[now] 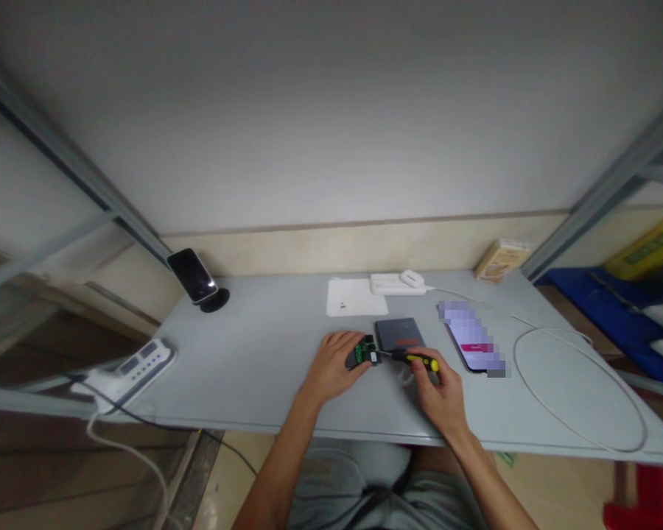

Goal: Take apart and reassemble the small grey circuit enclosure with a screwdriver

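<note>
My left hand (334,366) is closed around a small black device (356,355) whose green circuit board shows on its right side. In my right hand (440,390) is a screwdriver (420,359) with a black and yellow handle, its shaft pointing left. The tip reaches the right edge of the circuit board; whether it sits in a screw is too small to tell. Just behind the screwdriver a flat dark grey box (398,333) with red marking lies on the table. A white sheet of paper (353,298) further back carries a few tiny dark pieces.
A phone (475,342) lies right of the grey box, near a looped white cable (522,368). White power bank-like block (390,285) and small cardboard box (500,261) stand at the back. Left are a phone on a stand (191,276) and a power strip (144,366).
</note>
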A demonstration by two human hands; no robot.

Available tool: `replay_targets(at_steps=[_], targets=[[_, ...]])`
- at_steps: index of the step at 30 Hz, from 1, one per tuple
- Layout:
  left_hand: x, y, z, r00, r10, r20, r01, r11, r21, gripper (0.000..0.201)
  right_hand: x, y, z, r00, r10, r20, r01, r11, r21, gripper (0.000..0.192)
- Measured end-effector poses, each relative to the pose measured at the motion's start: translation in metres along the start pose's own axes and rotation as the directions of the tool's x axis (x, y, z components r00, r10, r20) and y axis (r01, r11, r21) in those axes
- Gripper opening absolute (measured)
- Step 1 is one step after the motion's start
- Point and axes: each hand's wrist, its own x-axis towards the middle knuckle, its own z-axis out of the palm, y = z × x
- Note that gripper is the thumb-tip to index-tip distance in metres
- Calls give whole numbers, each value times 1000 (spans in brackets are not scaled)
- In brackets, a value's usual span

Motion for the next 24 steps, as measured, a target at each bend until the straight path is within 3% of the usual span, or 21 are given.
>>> replay_targets(at_steps=[10,18,24], targets=[[-2,-2,1,1000,-10,2,10,1000,-1,52,64,2,24,999,-31,11,31,1000,7,32],[6,-1,-6,995,15,99,-21,998,61,48,55,19,33,975,190,-113,-164,965,206,45],[30,-1,-23,967,100,233,-126,987,98,44,52,20,29,976,167,-144,-132,965,226,41]])
